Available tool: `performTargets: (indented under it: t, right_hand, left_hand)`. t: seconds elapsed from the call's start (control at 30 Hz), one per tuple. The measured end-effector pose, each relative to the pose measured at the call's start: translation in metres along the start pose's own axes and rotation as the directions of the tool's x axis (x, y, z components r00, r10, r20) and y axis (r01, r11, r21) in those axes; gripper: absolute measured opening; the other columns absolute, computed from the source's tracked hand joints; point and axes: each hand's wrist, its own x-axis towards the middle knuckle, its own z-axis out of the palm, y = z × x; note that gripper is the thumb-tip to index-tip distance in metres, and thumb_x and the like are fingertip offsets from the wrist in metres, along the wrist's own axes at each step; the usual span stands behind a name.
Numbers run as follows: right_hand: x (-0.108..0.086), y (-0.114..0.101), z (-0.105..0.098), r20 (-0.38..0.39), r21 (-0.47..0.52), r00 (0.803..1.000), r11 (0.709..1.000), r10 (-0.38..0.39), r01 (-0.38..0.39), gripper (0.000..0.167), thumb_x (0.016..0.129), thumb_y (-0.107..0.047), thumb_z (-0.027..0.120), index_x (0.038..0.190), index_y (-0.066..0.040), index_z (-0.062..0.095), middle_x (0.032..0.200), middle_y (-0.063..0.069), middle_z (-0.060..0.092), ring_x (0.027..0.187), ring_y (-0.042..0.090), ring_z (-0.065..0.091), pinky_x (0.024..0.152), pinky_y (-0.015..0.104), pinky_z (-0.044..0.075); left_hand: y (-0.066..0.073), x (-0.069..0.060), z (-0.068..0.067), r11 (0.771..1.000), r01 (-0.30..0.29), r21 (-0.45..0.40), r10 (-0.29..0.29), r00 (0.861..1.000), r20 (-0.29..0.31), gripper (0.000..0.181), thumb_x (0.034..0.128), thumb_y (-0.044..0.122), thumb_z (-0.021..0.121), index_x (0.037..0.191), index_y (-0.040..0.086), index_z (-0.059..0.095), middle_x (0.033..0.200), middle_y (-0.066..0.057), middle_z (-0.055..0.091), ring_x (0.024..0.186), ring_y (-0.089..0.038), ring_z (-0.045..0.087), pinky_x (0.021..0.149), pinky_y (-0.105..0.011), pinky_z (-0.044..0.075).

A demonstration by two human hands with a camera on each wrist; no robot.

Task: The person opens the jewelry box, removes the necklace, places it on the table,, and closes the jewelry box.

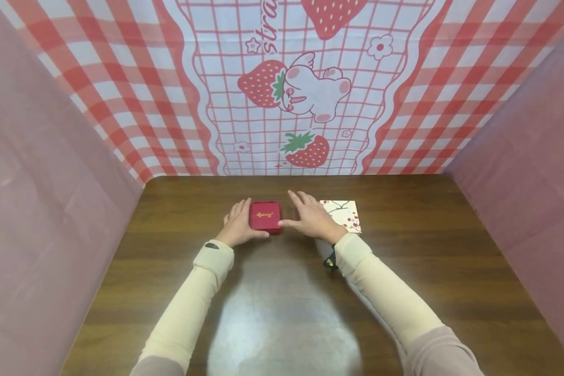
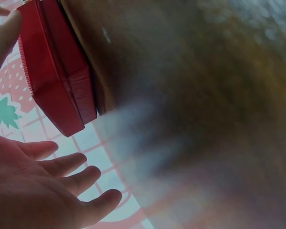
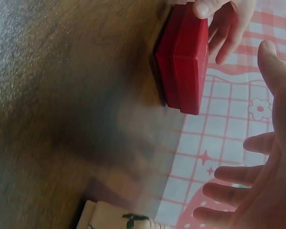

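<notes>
A closed, square red box (image 1: pixel 265 213) with gold lettering on its lid sits near the far side of the table. To its left is my left hand (image 1: pixel 236 224), thumb by the near edge. In the left wrist view its fingers (image 2: pixel 76 181) are straight and spread, apart from the red box (image 2: pixel 52 67). On the other side, my right hand (image 1: pixel 312 216) reaches its thumb toward the box's right edge. The right wrist view shows that hand's fingers (image 3: pixel 233 195) extended, with a gap to the red box (image 3: pixel 186 62). Neither hand grips anything.
A cream box (image 1: pixel 348 215) with a branch and red blossom print lies right of the right hand, partly hidden by it. Beyond the wooden table (image 1: pixel 442 261) hangs a strawberry-patterned cloth (image 1: pixel 319 104). Pink curtains (image 1: pixel 521 156) stand at both sides.
</notes>
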Motion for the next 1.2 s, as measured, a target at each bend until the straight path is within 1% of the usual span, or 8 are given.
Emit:
performTargets:
  t: [0.1, 0.23, 0.4, 0.57, 0.73, 0.93, 1.07, 1.2]
  right_hand:
    - [0.001, -0.001, 0.002, 0.012, -0.001, 1.000, 1.000, 0.000, 0.000, 0.100, 0.083, -0.066, 0.061, 0.156, -0.012, 0.020, 0.156, 0.025, 0.029, 0.143, 0.042, 0.031, 0.116, 0.058, 0.029]
    - [0.004, -0.004, 0.004, 0.023, -0.004, 1.000, 1.000, -0.011, 0.011, 0.100, 0.083, -0.066, 0.061, 0.156, -0.011, 0.021, 0.156, 0.025, 0.029, 0.142, 0.043, 0.032, 0.114, 0.060, 0.030]
    - [0.006, -0.007, 0.009, 0.040, -0.004, 0.999, 1.000, -0.020, 0.020, 0.100, 0.082, -0.065, 0.063, 0.156, -0.011, 0.021, 0.156, 0.024, 0.029, 0.143, 0.042, 0.032, 0.114, 0.059, 0.029]
    - [0.009, -0.010, 0.013, 0.037, -0.011, 0.998, 0.999, -0.052, 0.053, 0.102, 0.081, -0.065, 0.065, 0.155, -0.010, 0.022, 0.155, 0.024, 0.031, 0.142, 0.042, 0.033, 0.113, 0.059, 0.031]
    - [0.015, -0.012, 0.013, 0.035, -0.022, 0.996, 0.997, -0.079, 0.080, 0.102, 0.080, -0.065, 0.066, 0.155, -0.010, 0.024, 0.155, 0.022, 0.032, 0.141, 0.041, 0.035, 0.113, 0.058, 0.033]
    - [0.020, -0.015, 0.012, 0.067, -0.016, 0.992, 0.995, -0.102, 0.103, 0.103, 0.078, -0.062, 0.070, 0.154, -0.009, 0.026, 0.156, 0.023, 0.030, 0.141, 0.043, 0.033, 0.113, 0.059, 0.033]
    - [0.022, -0.016, 0.015, 0.089, -0.013, 0.990, 0.993, -0.113, 0.115, 0.103, 0.076, -0.060, 0.073, 0.154, -0.009, 0.027, 0.157, 0.023, 0.028, 0.141, 0.044, 0.033, 0.112, 0.059, 0.034]
    - [0.023, -0.017, 0.019, 0.105, -0.020, 0.987, 0.992, -0.123, 0.126, 0.104, 0.075, -0.057, 0.076, 0.154, -0.009, 0.027, 0.158, 0.021, 0.028, 0.141, 0.043, 0.033, 0.112, 0.058, 0.034]
  left_hand:
    - [0.000, 0.001, 0.001, 1.000, -0.001, 0.002, 0.001, 1.000, 0.000, 0.118, 0.0691, 0.046, 0.085, 0.154, 0.002, 0.015, 0.160, -0.023, 0.019, 0.148, -0.042, 0.017, 0.117, -0.064, 0.017]
    - [0.000, 0.000, 0.001, 1.000, 0.005, 0.009, -0.005, 1.000, 0.000, 0.119, 0.0683, 0.045, 0.086, 0.154, 0.002, 0.016, 0.160, -0.022, 0.020, 0.148, -0.041, 0.018, 0.117, -0.064, 0.018]
    - [-0.002, 0.000, 0.005, 1.000, 0.005, 0.007, -0.006, 1.000, 0.008, 0.118, 0.0685, 0.044, 0.086, 0.154, 0.001, 0.017, 0.160, -0.022, 0.023, 0.147, -0.041, 0.021, 0.116, -0.064, 0.020]
    - [-0.003, 0.001, 0.005, 1.000, -0.002, 0.008, 0.002, 1.000, 0.018, 0.117, 0.0689, 0.044, 0.086, 0.154, 0.003, 0.016, 0.159, -0.022, 0.024, 0.147, -0.040, 0.021, 0.116, -0.064, 0.020]
    - [-0.003, 0.005, 0.003, 1.000, -0.016, 0.005, 0.016, 1.000, 0.016, 0.116, 0.0690, 0.043, 0.086, 0.155, 0.005, 0.016, 0.159, -0.021, 0.026, 0.146, -0.039, 0.023, 0.115, -0.065, 0.020]
    - [-0.002, 0.007, 0.001, 0.999, -0.025, 0.021, 0.024, 0.999, 0.025, 0.116, 0.0680, 0.040, 0.086, 0.155, 0.006, 0.017, 0.159, -0.021, 0.026, 0.146, -0.039, 0.024, 0.115, -0.065, 0.021]
    - [-0.002, 0.008, 0.002, 0.998, -0.037, 0.044, 0.035, 0.999, 0.041, 0.113, 0.0697, 0.041, 0.085, 0.155, 0.006, 0.020, 0.159, -0.020, 0.026, 0.146, -0.038, 0.025, 0.113, -0.066, 0.023]
    - [-0.002, 0.006, 0.004, 0.998, -0.039, 0.048, 0.037, 0.998, 0.055, 0.110, 0.0710, 0.040, 0.085, 0.154, 0.005, 0.021, 0.159, -0.020, 0.027, 0.146, -0.038, 0.026, 0.113, -0.065, 0.024]
